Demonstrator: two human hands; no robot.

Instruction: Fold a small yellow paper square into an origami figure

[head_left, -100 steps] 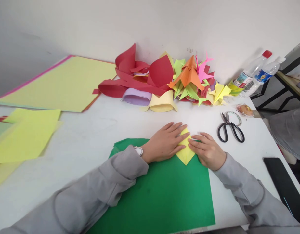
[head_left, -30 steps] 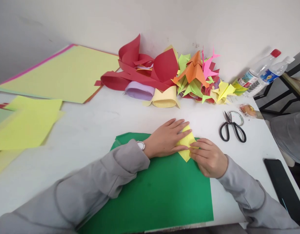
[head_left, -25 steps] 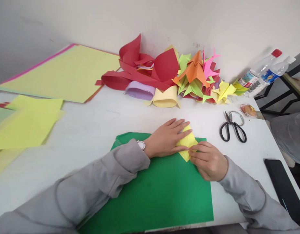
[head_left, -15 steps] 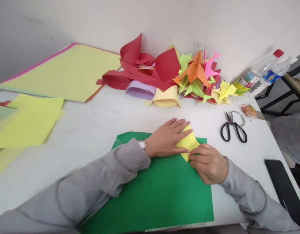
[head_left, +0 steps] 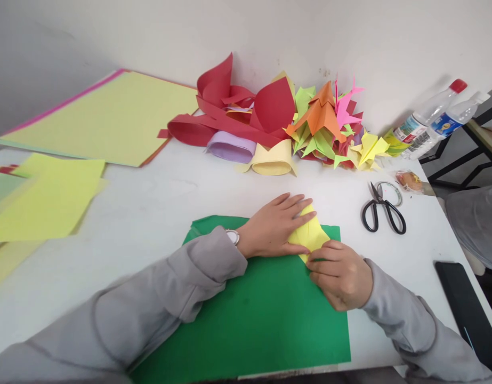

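A small piece of folded yellow paper (head_left: 311, 233) lies on a large green sheet (head_left: 269, 320). My left hand (head_left: 272, 226) rests on its left side, palm down, with the fingers stretched and spread across it. At the paper's near right corner, my right hand (head_left: 341, 272) pinches the edge between thumb and fingers. Those fingertips cover part of that corner. Both hands sit near the far right part of the green sheet.
Black-handled scissors (head_left: 384, 209) and a tape roll (head_left: 390, 193) lie to the right, with a phone (head_left: 467, 314) nearer. Behind are red paper shapes (head_left: 272, 112), folded paper figures (head_left: 321, 117) and bottles (head_left: 433, 117). Yellow sheets (head_left: 49, 202) lie left.
My right hand has shifted slightly down towards me along the yellow paper's corner. The left hand stays pressed in the same place.
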